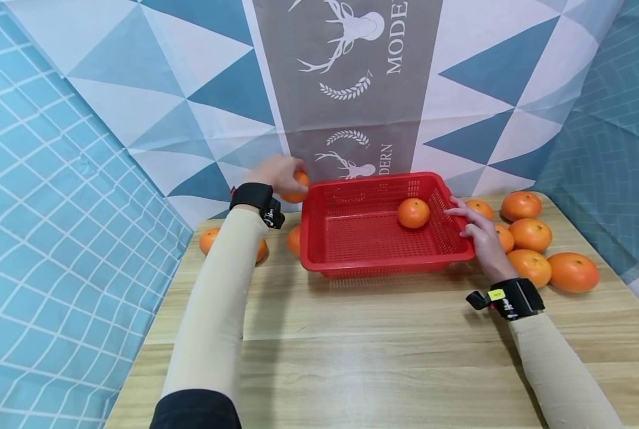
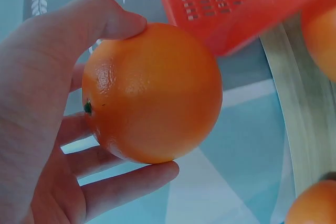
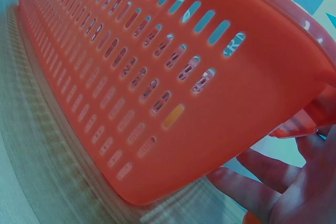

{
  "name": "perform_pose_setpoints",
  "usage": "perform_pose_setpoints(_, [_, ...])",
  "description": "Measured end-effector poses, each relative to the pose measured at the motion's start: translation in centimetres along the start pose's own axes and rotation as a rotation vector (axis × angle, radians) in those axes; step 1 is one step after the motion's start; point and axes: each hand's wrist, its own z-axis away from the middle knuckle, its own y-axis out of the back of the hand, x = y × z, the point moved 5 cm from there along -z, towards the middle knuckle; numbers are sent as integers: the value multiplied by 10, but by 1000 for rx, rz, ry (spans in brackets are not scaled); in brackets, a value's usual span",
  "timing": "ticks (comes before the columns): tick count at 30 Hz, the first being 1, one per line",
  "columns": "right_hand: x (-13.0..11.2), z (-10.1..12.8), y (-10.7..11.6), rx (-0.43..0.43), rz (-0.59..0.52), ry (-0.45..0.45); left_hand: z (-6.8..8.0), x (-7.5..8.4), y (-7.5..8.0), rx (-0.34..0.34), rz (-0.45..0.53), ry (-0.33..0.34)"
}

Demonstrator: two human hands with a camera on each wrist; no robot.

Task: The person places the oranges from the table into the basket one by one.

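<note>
My left hand (image 1: 277, 174) holds an orange (image 2: 152, 93) up beside the back left corner of the red basket (image 1: 386, 267). In the left wrist view the thumb lies over the top of the fruit, and the other fingers reach behind and below it. At the basket's right end, my right hand (image 1: 479, 233) grips the rim. Its fingers (image 3: 247, 187) show under the edge in the right wrist view. One orange (image 1: 412, 213) lies inside the slotted basket, toward the right.
Several oranges (image 1: 530, 235) are grouped on the wooden table (image 1: 351, 357) right of the basket. Others, including one orange (image 1: 209, 240), lie at the left, partly hidden by the left arm and basket. A patterned cloth (image 1: 233, 77) hangs behind the table.
</note>
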Motion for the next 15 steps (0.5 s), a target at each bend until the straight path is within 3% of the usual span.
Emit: perform_pose_setpoints(15, [-1,0,2,9,2,7,-7,36,-7,14,18,-75])
